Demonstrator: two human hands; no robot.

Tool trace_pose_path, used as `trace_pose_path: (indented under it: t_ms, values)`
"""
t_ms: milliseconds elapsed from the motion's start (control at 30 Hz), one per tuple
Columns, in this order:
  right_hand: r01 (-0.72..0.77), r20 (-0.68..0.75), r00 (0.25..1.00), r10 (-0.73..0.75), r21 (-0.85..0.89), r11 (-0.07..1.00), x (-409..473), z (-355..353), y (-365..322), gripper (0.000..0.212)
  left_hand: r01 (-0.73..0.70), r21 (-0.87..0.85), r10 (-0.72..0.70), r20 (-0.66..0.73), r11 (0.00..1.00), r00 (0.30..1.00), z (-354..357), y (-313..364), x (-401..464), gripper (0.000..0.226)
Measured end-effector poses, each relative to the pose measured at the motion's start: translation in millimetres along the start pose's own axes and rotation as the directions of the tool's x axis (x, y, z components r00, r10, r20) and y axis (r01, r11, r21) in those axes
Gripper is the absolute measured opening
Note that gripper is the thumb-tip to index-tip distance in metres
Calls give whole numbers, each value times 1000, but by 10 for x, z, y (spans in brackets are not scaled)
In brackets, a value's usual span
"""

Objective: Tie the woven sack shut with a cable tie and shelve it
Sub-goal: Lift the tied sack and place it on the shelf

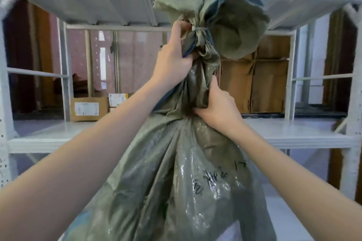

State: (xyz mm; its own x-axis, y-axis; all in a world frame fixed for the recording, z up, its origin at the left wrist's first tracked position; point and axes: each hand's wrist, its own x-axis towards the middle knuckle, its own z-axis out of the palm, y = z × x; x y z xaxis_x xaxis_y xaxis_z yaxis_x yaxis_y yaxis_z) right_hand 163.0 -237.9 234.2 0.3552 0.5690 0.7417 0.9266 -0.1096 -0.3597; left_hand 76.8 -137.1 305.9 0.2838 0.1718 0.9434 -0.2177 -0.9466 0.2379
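The sack point(176, 172) hangs before the shelf point(293, 134), its neck cinched by the tie point(197, 29). Left hand point(174, 54) clutches the neck; right hand point(217, 109) bunches fabric lower. Best to lift from both grips and swing the bulk onto the shelf first.

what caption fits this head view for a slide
Both hands grip the neck of a cable-tied woven sack, left hand above right hand, before white shelving.

Sack point(176, 182) before shelf point(293, 133) — boxes point(88, 108) behind, left.
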Motion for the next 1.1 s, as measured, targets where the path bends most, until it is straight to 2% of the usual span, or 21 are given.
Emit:
trace_pose_path:
  t_ms: [133,233,300,367,433,500,567,633,700,733,800,967,1100]
  values:
    - [48,-116,992,-41,50,998,125,-68,-55,42,68,31,-68,8,997,998,-116,56,-37,52]
    - [71,-208,977,-48,104,992,258,-132,-96,30,156,135,-171,112,979,979,-221,80,-85,70]
    - [87,-259,964,-53,120,989,347,-155,-126,32,216,216,-258,190,952,947,-309,108,-162,92]
    - [77,-298,954,-38,120,990,425,-174,-171,44,266,285,-341,260,921,903,-399,181,-324,109]
    - [83,-349,936,-42,103,991,497,-183,-210,50,256,413,-411,349,874,842,-448,275,-590,121]
    - [103,-391,919,-58,97,990,554,-191,-239,44,195,545,-462,409,815,787,-430,308,-855,125]
    - [94,-416,908,-43,103,990,591,-215,-263,38,232,536,-497,425,812,757,-395,245,-970,128]
    - [70,-433,901,-20,100,992,606,-244,-274,36,328,423,-519,496,845,696,-371,207,-983,134]
    - [60,-446,895,-13,93,994,619,-277,-258,36,293,385,-480,614,875,626,-323,255,-1023,140]
    - [67,-454,891,-17,95,993,623,-296,-246,36,240,396,-454,638,886,623,-287,301,-1059,141]
    - [91,-467,884,-30,109,990,635,-335,-228,37,184,406,-414,606,895,680,-208,388,-1118,143]
    - [185,-473,873,-114,107,977,709,-474,-286,38,108,335,-244,394,936,886,-109,457,-1039,136]
    - [300,-512,828,-229,60,952,858,-691,-489,32,12,322,-105,272,947,956,-65,591,-804,129]
